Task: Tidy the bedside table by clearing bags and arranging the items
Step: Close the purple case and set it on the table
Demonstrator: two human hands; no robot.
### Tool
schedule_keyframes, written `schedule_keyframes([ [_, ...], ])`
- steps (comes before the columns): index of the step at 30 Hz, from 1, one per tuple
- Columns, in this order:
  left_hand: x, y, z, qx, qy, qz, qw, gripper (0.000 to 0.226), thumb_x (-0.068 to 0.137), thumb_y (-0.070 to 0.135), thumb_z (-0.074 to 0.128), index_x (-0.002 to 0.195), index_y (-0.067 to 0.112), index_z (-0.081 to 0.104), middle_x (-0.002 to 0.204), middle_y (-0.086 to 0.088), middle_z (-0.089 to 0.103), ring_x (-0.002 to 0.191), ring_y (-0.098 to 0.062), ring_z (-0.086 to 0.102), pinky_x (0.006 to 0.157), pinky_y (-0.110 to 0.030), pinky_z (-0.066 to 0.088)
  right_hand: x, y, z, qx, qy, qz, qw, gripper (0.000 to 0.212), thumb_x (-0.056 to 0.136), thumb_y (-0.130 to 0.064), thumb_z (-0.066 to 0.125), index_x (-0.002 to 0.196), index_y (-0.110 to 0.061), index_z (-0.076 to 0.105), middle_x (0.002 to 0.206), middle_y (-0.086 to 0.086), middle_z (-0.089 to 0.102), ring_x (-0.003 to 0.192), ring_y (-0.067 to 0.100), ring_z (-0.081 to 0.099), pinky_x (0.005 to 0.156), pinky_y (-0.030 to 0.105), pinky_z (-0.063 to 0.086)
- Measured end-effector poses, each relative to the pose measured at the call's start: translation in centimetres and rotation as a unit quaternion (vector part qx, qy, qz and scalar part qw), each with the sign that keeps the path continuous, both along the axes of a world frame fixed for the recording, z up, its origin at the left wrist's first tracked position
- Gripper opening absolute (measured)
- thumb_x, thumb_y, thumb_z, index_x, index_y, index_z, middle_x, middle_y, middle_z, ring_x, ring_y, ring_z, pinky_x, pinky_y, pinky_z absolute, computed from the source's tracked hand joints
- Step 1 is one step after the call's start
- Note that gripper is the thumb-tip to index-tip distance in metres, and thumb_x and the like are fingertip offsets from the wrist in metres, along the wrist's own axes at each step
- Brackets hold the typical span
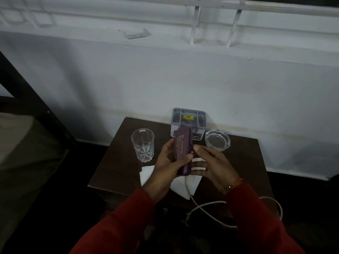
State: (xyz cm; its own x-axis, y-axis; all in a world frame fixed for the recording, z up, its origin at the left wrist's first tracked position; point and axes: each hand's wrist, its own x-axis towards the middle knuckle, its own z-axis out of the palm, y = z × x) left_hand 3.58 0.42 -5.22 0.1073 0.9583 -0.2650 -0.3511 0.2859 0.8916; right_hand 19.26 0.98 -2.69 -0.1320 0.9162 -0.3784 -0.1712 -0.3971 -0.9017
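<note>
A flat purple packet (182, 149) with pale print is held upright above the dark wooden bedside table (117, 162). My left hand (165, 165) grips it from the left, thumb across its front. My right hand (211, 165) is beside it on the right, fingers spread, thumb tip touching the packet's edge. White paper napkins (185, 186) lie on the table under my hands. A cut-glass tumbler (143, 144) stands at the left. A clear glass ashtray (217, 139) sits at the right. A grey plastic organiser (189, 118) with a yellow sticker stands at the back, against the wall.
A white cable (203, 208) runs from under the napkins over the table's front edge and loops to the right. The white wall (165, 79) rises right behind the table. A dark frame (27, 99) stands at the left. The floor around is dark.
</note>
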Motion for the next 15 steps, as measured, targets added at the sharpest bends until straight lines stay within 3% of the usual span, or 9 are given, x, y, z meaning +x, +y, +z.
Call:
schedule_keyframes([
  [3, 0.1, 0.0, -0.5, 0.023, 0.028, -0.007, 0.999, 0.086, 0.073, 0.008, 0.086, 0.144, 0.029, 0.043, 0.125, -0.003, 0.07, 0.11, -0.017, 0.071, 0.086, -0.034, 0.059, -0.4, -0.2, 0.2, 0.007, -0.004, 0.015, 1.0, 0.028, 0.092, -0.025, 0.065, 0.114, -0.007, 0.068, 0.109, 0.02, 0.073, 0.091, 0.033, 0.072, 0.082, 0.051, 0.06],
  [8, 0.7, -0.5, -0.9, 0.038, 0.072, -0.03, 0.996, 0.076, 0.072, -0.008, 0.083, 0.136, 0.014, 0.049, 0.115, -0.007, 0.073, 0.093, -0.011, 0.074, 0.072, -0.022, 0.058, -0.8, -0.2, -0.4, 0.047, -0.077, 0.019, 0.996, 0.025, 0.087, -0.022, 0.072, 0.107, -0.008, 0.068, 0.107, 0.021, 0.068, 0.085, 0.021, 0.07, 0.07, 0.039, 0.061],
  [12, 0.6, -0.4, -1.0, 0.043, 0.095, -0.026, 0.994, 0.072, 0.07, -0.008, 0.085, 0.13, 0.011, 0.05, 0.11, -0.006, 0.072, 0.092, -0.011, 0.073, 0.071, -0.023, 0.058, -0.7, 0.0, -0.6, 0.076, -0.086, 0.034, 0.993, 0.022, 0.087, -0.017, 0.071, 0.106, -0.007, 0.068, 0.104, 0.021, 0.065, 0.082, 0.02, 0.068, 0.065, 0.033, 0.059],
  [15, 0.7, -0.4, -0.9, 0.023, 0.076, -0.024, 0.997, 0.063, 0.077, -0.005, 0.08, 0.129, 0.015, 0.051, 0.109, -0.004, 0.072, 0.096, -0.013, 0.072, 0.075, -0.028, 0.06, -0.7, 0.1, -0.9, 0.074, -0.082, 0.029, 0.993, 0.021, 0.088, -0.02, 0.07, 0.108, -0.012, 0.07, 0.107, 0.024, 0.065, 0.084, 0.022, 0.068, 0.069, 0.038, 0.061],
])
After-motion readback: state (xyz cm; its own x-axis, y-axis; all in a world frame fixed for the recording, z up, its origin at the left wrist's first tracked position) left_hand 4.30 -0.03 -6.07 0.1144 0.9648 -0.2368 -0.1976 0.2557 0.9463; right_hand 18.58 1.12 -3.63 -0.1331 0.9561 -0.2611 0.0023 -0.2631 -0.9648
